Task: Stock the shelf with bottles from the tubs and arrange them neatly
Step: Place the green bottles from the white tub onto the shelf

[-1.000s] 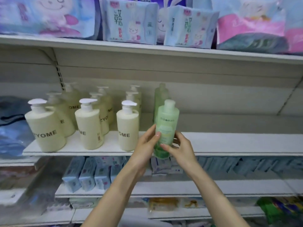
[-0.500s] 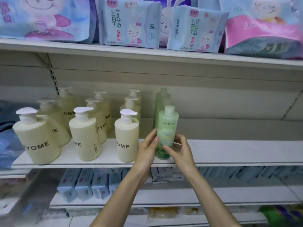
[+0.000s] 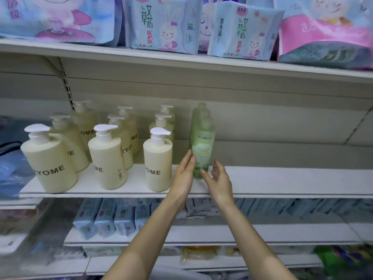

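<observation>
A green bottle [image 3: 202, 147] stands upright on the white middle shelf [image 3: 282, 180], in front of other green bottles lined up behind it. My left hand [image 3: 183, 174] lies with straight fingers along the bottle's left side. My right hand [image 3: 219, 181] hovers just right of its base with relaxed fingers, and I cannot tell whether its fingertips touch it. Several cream pump bottles [image 3: 158, 160] marked with dark letters stand in rows on the shelf to the left.
The shelf above [image 3: 181, 57] carries soft packs with rabbit pictures. Blue and white packets [image 3: 105, 217] fill the shelf below. The middle shelf's right half is bare. A blue bag [image 3: 8, 168] sits at the far left. No tubs are in view.
The green bottle went from being held in both hands in front of the shelf to standing on it. Both hands have loosened their hold and opened.
</observation>
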The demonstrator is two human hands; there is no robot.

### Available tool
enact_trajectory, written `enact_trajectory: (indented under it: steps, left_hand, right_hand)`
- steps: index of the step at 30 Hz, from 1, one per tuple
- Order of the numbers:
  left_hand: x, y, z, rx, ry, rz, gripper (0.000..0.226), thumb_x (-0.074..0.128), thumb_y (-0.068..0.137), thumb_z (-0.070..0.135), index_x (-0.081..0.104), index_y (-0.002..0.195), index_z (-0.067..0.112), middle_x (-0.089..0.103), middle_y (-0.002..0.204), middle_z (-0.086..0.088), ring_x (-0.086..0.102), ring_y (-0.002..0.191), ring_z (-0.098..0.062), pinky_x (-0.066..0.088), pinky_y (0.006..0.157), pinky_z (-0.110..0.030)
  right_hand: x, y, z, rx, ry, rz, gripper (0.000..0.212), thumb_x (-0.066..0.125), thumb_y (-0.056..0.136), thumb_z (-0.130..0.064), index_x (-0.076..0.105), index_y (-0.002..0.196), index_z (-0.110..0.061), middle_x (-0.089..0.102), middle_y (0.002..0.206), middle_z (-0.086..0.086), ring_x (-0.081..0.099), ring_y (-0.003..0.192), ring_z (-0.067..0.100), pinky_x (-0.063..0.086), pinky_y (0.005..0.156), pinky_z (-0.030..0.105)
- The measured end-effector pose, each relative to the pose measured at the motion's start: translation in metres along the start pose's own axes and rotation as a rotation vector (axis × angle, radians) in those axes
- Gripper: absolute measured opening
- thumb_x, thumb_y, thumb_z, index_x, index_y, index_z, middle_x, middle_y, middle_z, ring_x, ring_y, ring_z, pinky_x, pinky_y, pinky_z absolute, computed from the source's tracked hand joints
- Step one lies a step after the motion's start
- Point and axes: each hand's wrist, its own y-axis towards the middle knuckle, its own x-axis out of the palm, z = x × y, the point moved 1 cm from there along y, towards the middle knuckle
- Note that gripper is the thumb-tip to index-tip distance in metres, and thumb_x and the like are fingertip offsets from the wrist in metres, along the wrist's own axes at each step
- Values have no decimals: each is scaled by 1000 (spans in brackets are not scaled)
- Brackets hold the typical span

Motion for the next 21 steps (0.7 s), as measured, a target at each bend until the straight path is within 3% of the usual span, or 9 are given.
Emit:
enact_trajectory:
  steps: [3, 7, 10, 13, 16, 21]
  left_hand:
    - [-6, -20, -7, -5, -25, 0, 40, 39, 102, 29, 39, 143, 28, 43, 143, 12, 37, 134, -7, 28, 116, -35]
    - [-15, -49, -21, -41, -68, 19, 30, 38, 102, 30, 45, 130, 35, 48, 138, 9, 42, 131, -10, 34, 111, -33]
    - [-24, -69, -36, -84, -104, 34, 34, 41, 101, 28, 50, 134, 25, 53, 138, 1, 50, 127, -13, 41, 106, -32]
    - [-34, -88, -52, -127, -116, 36, 22, 42, 101, 27, 59, 115, 27, 66, 118, 3, 62, 110, -9, 49, 91, -25]
    - [-49, -107, -79, -180, -105, 76, 19, 42, 101, 28, 59, 106, 31, 67, 110, 8, 63, 105, -6, 48, 95, -29]
    - [-86, -149, -161, -348, -87, 214, 23, 47, 99, 28, 59, 118, 21, 65, 113, 3, 60, 110, -15, 46, 98, -34]
  right_hand:
    - [-7, -21, -5, -1, 99, 49, 58, 64, 89, -22, 40, 140, -14, 50, 138, 7, 52, 120, 15, 40, 96, 23]
    - [-7, -51, -4, -74, 217, 7, 38, 65, 88, -16, 52, 123, -23, 59, 118, -1, 58, 95, -6, 46, 88, 16]
    - [0, -74, 4, -74, 297, -37, 31, 64, 88, -11, 57, 116, -20, 65, 109, 0, 62, 96, -3, 49, 92, 22]
    - [10, -90, 15, -67, 323, -111, 28, 61, 88, -6, 59, 114, -18, 66, 103, -5, 63, 92, -6, 51, 87, 17]
    - [23, -107, 42, -20, 303, -184, 25, 61, 89, -7, 61, 111, -20, 67, 106, -5, 63, 100, 4, 51, 90, 23]
    - [49, -151, 127, 178, 219, -291, 26, 61, 89, -8, 59, 115, -12, 67, 105, 4, 63, 102, 16, 50, 93, 29]
